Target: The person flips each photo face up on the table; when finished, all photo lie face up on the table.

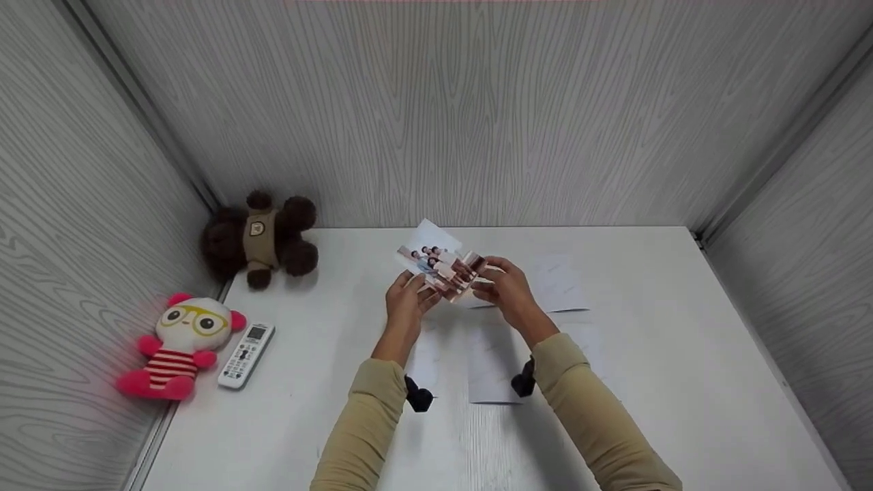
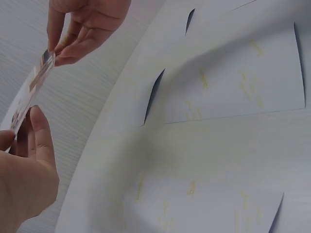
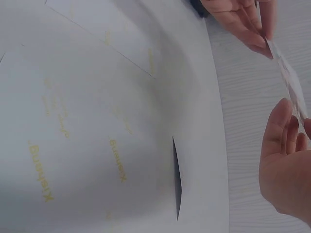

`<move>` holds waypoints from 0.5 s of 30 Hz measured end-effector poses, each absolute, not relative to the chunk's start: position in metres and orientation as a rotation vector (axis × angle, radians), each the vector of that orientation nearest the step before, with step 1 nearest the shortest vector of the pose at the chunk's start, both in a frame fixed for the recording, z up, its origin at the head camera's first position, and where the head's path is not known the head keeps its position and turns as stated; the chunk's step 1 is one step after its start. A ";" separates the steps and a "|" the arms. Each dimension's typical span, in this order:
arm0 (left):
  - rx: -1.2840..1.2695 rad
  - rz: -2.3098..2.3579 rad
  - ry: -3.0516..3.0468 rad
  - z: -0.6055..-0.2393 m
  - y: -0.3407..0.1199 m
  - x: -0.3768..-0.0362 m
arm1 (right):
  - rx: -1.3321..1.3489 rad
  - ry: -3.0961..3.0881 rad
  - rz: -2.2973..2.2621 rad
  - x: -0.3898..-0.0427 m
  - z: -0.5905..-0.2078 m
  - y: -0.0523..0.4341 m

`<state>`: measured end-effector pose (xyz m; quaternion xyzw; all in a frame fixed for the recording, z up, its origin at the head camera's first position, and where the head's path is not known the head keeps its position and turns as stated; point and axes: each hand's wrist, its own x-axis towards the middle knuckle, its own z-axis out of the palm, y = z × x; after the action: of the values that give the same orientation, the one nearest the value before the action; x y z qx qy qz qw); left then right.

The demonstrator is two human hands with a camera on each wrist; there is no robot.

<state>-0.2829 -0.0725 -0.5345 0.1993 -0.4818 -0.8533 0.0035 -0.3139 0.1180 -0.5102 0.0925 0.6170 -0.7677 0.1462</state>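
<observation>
Both hands hold up a glossy photo print (image 1: 436,258) of several people, tilted above the far part of the table. My left hand (image 1: 407,307) pinches its near left edge, thumb on the picture side. At its right corner, my right hand (image 1: 508,290) grips it between thumb and fingers. Seen from the left wrist, the photo (image 2: 30,90) appears nearly edge-on between the two hands. Below them on the table lie white sheets, one (image 1: 491,361) between the forearms and another (image 1: 560,286) beyond the right wrist. Faint yellow lettering marks the sheets (image 2: 238,77), and some edges curl up.
On the left of the white table (image 1: 682,382) lies a remote control (image 1: 247,356), beside a pink and white plush toy (image 1: 179,344) with yellow glasses. A brown plush bear (image 1: 262,239) lies in the back left corner. Wood-grain panels (image 1: 436,116) enclose the back and sides.
</observation>
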 end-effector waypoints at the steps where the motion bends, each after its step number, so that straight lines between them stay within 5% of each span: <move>1: 0.629 -2.665 -1.530 -0.534 -0.074 -0.283 | 0.261 1.781 -2.200 -0.313 -0.510 0.118; 15: 0.686 -2.650 -1.504 -0.544 -0.093 -0.275 | 0.392 1.663 -2.232 -0.291 -0.540 0.090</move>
<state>-0.2747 -0.0931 -0.5438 0.2197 -0.4815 -0.8484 0.0092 -0.2914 0.0902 -0.5395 0.1377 0.5837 -0.7831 0.1646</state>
